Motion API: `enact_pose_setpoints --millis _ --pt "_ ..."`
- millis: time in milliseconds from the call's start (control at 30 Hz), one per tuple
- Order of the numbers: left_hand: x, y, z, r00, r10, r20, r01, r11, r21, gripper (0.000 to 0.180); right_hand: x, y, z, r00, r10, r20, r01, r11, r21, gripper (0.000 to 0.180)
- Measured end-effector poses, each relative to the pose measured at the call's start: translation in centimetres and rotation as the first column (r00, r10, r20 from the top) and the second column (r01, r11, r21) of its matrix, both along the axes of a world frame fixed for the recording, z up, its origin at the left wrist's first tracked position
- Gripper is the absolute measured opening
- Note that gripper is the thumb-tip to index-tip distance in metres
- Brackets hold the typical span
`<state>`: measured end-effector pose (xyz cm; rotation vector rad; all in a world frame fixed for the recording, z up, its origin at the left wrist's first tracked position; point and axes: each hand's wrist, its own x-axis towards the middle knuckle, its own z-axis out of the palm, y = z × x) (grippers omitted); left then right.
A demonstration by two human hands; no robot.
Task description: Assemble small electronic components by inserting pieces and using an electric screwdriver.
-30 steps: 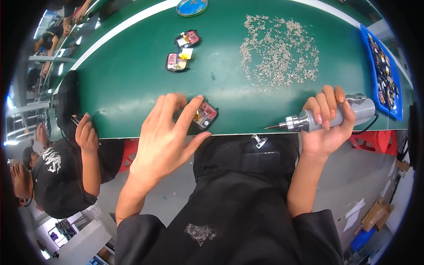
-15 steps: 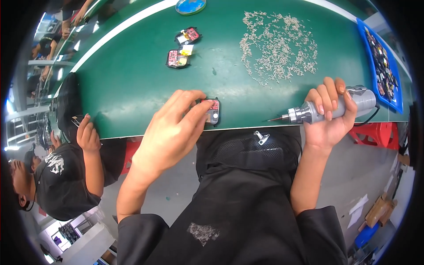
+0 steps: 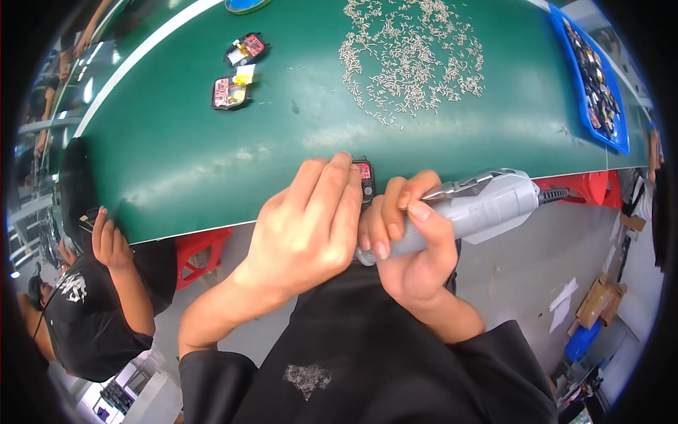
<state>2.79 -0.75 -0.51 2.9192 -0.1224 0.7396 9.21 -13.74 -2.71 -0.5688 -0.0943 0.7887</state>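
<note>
A small black device housing with a red circuit board (image 3: 367, 177) lies at the table's near edge, partly covered by fingers. My left hand (image 3: 307, 219) is closed on its left side, fingers pressed together over it. In my right hand (image 3: 413, 247) is a grey electric screwdriver (image 3: 487, 208), gripped around the body and tilted, its cable end to the right. The screwdriver's front end is beside my left hand, and its bit is hidden behind the fingers. Further back on the left lie two similar opened devices, one housing (image 3: 247, 48) behind the other housing (image 3: 227, 93).
Many loose small screws (image 3: 417, 60) are spread across the green table (image 3: 176, 141). A blue tray (image 3: 616, 143) full of small parts stands at the right, a blue round dish (image 3: 246, 6) at the back. To the left, a co-worker's hand (image 3: 113, 244) holds a thin tool. Red stools (image 3: 201, 254) stand below.
My right hand has brought the screwdriver left and nearer, up against my left hand at the device. The view has shifted, so the table's things appear further left and up.
</note>
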Motion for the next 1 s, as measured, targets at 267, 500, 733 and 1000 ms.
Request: enact_pose_setpoints --millis 267,500,733,1000 --pt "-0.4 -0.9 0.3 0.993 0.108 -0.043 -0.109 0.994 -0.026 0.037 1.0 0.0 0.6 0.995 0.078 0.069 -0.076 0.997 -0.034 0.010" --pt "-0.2 -0.1 -1.3 0.994 0.059 0.096 -0.056 0.998 -0.037 0.028 5.7 -1.4 3.4 0.940 0.173 0.295 -0.199 0.978 0.059 0.010" --pt "0.0 -0.1 -1.4 0.991 0.060 0.119 -0.056 0.998 -0.041 0.021 2.6 -0.1 0.9 0.969 0.162 0.184 -0.138 0.980 -0.141 0.009" --pt "0.3 -0.1 -0.6 0.998 0.026 0.049 -0.031 0.993 0.112 0.010 2.1 -0.1 0.5 0.988 0.063 0.143 -0.046 0.992 -0.117 0.009"
